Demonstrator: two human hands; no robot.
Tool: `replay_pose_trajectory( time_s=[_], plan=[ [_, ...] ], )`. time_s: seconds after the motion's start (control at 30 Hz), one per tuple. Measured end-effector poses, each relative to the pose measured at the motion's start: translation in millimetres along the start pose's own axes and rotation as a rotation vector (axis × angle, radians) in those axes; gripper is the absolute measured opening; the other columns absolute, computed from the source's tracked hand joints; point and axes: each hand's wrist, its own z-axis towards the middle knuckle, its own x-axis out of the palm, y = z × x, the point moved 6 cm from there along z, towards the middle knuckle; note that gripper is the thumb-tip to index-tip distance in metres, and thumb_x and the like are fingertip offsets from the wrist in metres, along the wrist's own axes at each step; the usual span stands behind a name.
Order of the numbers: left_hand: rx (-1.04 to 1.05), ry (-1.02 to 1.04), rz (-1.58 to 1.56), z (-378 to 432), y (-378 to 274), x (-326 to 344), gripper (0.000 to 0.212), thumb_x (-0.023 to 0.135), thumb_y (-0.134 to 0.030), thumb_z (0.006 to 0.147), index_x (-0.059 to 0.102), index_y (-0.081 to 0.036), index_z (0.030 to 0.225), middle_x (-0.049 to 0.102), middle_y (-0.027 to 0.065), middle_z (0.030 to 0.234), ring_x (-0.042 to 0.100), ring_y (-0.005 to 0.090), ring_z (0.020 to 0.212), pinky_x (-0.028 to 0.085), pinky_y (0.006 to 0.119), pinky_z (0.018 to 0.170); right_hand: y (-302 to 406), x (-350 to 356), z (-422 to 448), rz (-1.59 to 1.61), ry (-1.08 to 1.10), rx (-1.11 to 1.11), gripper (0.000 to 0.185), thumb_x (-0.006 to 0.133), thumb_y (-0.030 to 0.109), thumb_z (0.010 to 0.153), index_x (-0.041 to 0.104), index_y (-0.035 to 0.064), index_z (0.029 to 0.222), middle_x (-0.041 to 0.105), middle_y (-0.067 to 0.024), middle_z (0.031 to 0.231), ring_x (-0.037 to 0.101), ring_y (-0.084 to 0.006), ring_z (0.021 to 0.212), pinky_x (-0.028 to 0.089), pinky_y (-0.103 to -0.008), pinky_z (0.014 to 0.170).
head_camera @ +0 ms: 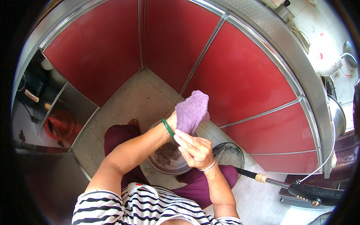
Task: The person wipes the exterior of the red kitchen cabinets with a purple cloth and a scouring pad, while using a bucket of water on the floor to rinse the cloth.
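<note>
A purple terry cloth is draped over my left hand and hides its fingers. Only the back of that hand by the wrist shows, above a green bangle. My right hand has a white band at its wrist. Its fingertips lie at the cloth's lower edge, close to the bangle; whether they pinch the fabric is unclear. Beneath both hands, between my legs, a round basin stands on the floor with murky, foamy water inside. The cloth and hands hide part of it.
Red cabinet panels with metal trim enclose the tiled floor. A round dark container stands right of the basin. A dark pole-like fitting juts in at right. A red plastic bag sits in the left cabinet.
</note>
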Motion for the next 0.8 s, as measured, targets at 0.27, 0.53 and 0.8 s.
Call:
replay_pose_trajectory(
  time_s=[0.27, 0.53, 0.8],
  plan=[
    [-0.232, 0.026, -0.856, -13, -33, 35, 0.034, 0.041, -0.029, 0.094, 0.057, -0.002, 0.108, 0.063, 0.011, 0.102, 0.062, 0.0244, 0.091, 0.05, 0.04, 0.086, -92, -37, -39, 0.36, -0.61, 0.714, 0.04, 0.045, 0.026, 0.094, 0.052, -0.0049, 0.118, 0.056, -0.0175, 0.117, 0.056, -0.0236, 0.099, 0.041, -0.0345, 0.091],
    [-0.397, -0.024, -0.779, -17, -18, 35, 0.033, 0.042, -0.025, 0.093, 0.058, -0.001, 0.109, 0.063, 0.0134, 0.104, 0.063, 0.024, 0.092, 0.05, 0.038, 0.085, -100, -3, -47, 1.337, -0.484, 0.95, 0.031, 0.048, 0.021, 0.09, 0.054, -0.0013, 0.11, 0.059, -0.0134, 0.109, 0.054, -0.0239, 0.104, 0.035, -0.04, 0.097],
    [-0.546, -0.319, -0.153, -26, 0, 6, 0.032, 0.035, -0.022, 0.093, 0.057, -0.004, 0.107, 0.064, 0.0094, 0.101, 0.062, 0.0209, 0.093, 0.048, 0.037, 0.086, -106, -40, -54, 0.941, -0.793, 0.766, 0.008, 0.05, 0.012, 0.089, 0.055, 0.0055, 0.089, 0.056, 0.0005, 0.081, 0.051, -0.0069, 0.072, 0.039, -0.0205, 0.063]
  ],
)
